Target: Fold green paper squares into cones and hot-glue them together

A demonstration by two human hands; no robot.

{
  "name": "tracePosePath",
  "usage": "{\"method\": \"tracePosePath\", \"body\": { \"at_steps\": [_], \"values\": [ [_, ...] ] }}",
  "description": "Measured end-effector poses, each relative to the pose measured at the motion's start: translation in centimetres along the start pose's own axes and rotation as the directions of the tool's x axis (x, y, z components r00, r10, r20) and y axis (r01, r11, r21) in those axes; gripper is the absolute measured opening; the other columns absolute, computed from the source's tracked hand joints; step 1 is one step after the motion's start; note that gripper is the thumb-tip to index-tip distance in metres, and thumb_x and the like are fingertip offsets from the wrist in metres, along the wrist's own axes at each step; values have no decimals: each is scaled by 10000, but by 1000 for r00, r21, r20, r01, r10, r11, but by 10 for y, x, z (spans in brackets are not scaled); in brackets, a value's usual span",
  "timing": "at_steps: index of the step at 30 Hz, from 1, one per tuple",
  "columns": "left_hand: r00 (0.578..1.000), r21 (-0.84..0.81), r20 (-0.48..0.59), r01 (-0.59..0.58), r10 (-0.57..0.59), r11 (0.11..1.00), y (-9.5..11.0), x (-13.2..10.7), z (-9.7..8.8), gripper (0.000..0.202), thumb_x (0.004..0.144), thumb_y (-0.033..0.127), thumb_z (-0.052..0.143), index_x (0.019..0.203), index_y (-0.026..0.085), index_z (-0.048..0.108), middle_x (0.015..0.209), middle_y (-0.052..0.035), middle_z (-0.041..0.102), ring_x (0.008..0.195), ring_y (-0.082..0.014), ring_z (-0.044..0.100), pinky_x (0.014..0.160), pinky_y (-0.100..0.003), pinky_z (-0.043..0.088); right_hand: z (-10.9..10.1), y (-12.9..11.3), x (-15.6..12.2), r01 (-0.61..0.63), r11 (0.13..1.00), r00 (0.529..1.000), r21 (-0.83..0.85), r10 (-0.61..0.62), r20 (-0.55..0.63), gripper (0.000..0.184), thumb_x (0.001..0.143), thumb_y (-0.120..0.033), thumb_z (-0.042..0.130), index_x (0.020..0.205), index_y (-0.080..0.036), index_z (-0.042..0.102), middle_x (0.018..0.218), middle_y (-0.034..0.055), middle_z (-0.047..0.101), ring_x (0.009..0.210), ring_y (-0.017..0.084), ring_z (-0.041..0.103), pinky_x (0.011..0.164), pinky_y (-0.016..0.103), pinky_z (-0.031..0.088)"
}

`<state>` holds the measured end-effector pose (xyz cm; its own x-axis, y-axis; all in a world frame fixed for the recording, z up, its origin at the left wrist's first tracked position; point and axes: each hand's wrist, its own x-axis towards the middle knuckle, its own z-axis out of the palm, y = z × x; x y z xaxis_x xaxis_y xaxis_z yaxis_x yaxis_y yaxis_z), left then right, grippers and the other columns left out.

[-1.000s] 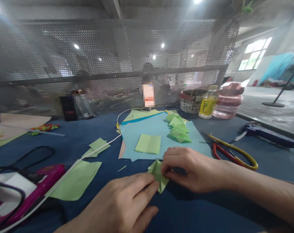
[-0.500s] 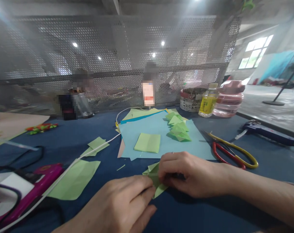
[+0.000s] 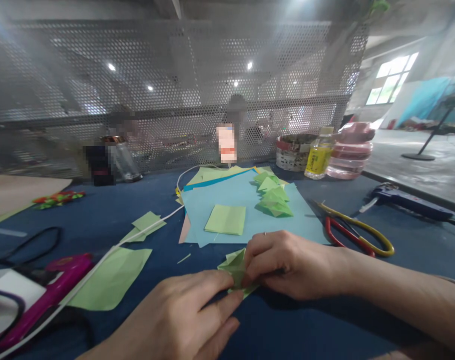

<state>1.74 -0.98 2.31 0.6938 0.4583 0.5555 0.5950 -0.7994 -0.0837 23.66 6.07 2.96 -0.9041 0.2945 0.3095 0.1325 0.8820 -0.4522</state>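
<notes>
Between my hands lies a folded piece of green paper (image 3: 235,266), partly covered by my fingers. My left hand (image 3: 189,305) holds its near left side, fingers together and pressed on the paper. From the right, my right hand (image 3: 280,262) pinches its upper edge with curled fingers; the thumb tip is mostly hidden. Just beyond sits a square stack of green paper (image 3: 225,220) on light blue sheets (image 3: 272,230). Several folded green paper pieces (image 3: 274,200) form a row at the right of those sheets.
Scissors (image 3: 362,235) and a glue gun (image 3: 411,202) lie to the right. A yellow-labelled bottle (image 3: 318,157) and a pink jug (image 3: 349,155) stand behind. At left are a green sheet (image 3: 112,282), a magenta device (image 3: 67,270) and a white cable (image 3: 99,262). A mesh screen (image 3: 197,120) closes the back.
My right hand's fingers have shifted slightly left on the green paper, and its upper fold stands a little more raised. My left hand stays almost in place. The whole view has shifted slightly.
</notes>
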Motion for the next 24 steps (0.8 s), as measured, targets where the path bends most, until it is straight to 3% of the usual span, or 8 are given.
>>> {"method": "tracePosePath", "body": {
  "at_steps": [7,15,20,24],
  "values": [
    [998,-90,52,-24,29,996,-5,-12,0,305,990,234,408,1027,158,701,947,-66,723,820,-174,713,705,-243,596,-2,-2,0,1,999,1000,-40,0,19,314,761,76,531,902,-127,725,904,69,685,879,154,646,736,224,501],
    [996,-103,86,9,0,995,-4,-8,1,286,983,218,426,1052,150,695,1005,-80,715,840,-188,713,697,-260,596,-2,-3,-1,8,998,1000,-62,-7,20,312,758,77,540,893,-133,727,904,57,685,863,152,640,727,222,498],
    [1000,-98,-15,-25,24,995,-8,-14,11,336,996,268,372,1008,183,697,974,-58,708,789,-160,705,650,-222,580,-2,-3,-1,16,998,999,-57,-14,33,323,750,93,535,914,-107,728,916,73,686,874,154,636,742,224,494],
    [1000,-81,11,-24,25,996,-9,-17,16,353,1000,288,349,1006,186,688,989,-61,695,794,-165,697,638,-229,576,-2,-3,-1,27,996,999,-84,-23,41,305,764,78,537,905,-117,725,905,67,687,862,154,630,724,228,491]
  ]
}}
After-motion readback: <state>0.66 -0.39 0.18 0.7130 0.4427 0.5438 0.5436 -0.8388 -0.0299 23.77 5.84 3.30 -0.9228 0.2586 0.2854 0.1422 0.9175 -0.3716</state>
